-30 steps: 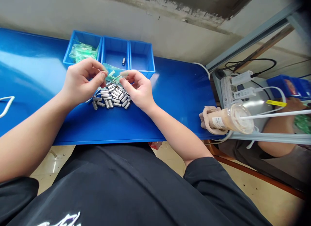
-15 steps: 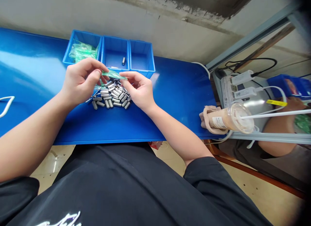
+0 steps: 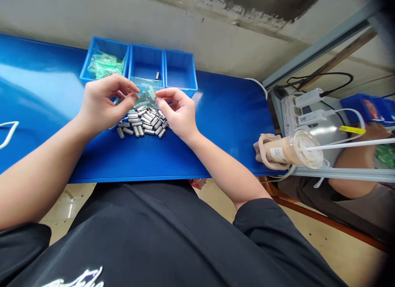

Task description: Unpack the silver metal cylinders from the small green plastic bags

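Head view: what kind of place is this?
Likely a small-parts packing bench in a workshop: a blue table with three bins, a pile of metal parts, and both hands holding a clear bag.

A black short-sleeved shirt point(image 3: 173, 237) is worn, loose over the chest and lap. A white printed marking point(image 3: 80, 278) is seen at the lower edge of its front. Both forearms are left bare, and no rings, watch or gloves are seen on the left hand point(image 3: 101, 101) or right hand point(image 3: 179, 112).
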The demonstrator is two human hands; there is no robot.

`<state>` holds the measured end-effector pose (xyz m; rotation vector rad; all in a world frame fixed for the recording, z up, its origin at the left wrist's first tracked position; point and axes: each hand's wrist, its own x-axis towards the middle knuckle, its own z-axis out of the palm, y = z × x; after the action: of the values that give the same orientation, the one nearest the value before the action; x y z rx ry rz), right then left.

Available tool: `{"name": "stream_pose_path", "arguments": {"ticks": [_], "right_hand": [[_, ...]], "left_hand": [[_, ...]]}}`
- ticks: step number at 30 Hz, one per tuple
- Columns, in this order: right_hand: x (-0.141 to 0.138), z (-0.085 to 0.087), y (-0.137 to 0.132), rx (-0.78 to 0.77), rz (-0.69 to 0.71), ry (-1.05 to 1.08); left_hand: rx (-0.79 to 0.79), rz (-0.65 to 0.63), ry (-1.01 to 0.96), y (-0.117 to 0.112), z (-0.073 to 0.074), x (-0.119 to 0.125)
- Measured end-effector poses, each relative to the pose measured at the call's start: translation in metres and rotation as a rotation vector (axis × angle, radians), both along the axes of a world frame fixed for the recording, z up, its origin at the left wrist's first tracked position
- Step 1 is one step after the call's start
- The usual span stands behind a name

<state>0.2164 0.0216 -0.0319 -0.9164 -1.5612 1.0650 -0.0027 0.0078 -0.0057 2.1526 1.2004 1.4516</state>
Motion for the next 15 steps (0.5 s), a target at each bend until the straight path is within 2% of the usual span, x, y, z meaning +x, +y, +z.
{"name": "stream_pose_path", "arguments": {"ticks": [7, 15], "right_hand": [[0.0002, -0.0008, -0.0001, 0.034, -0.042, -0.053], [0.0008, -0.0025, -0.0001, 0.026, -0.022, -0.096]], "left_hand": [[-0.039, -0.007, -0.018, 0.0008, -0.0026, -0.0008], [-0.083, -0.031, -0.042, 0.0002, -0.0037, 0.0006]]}}
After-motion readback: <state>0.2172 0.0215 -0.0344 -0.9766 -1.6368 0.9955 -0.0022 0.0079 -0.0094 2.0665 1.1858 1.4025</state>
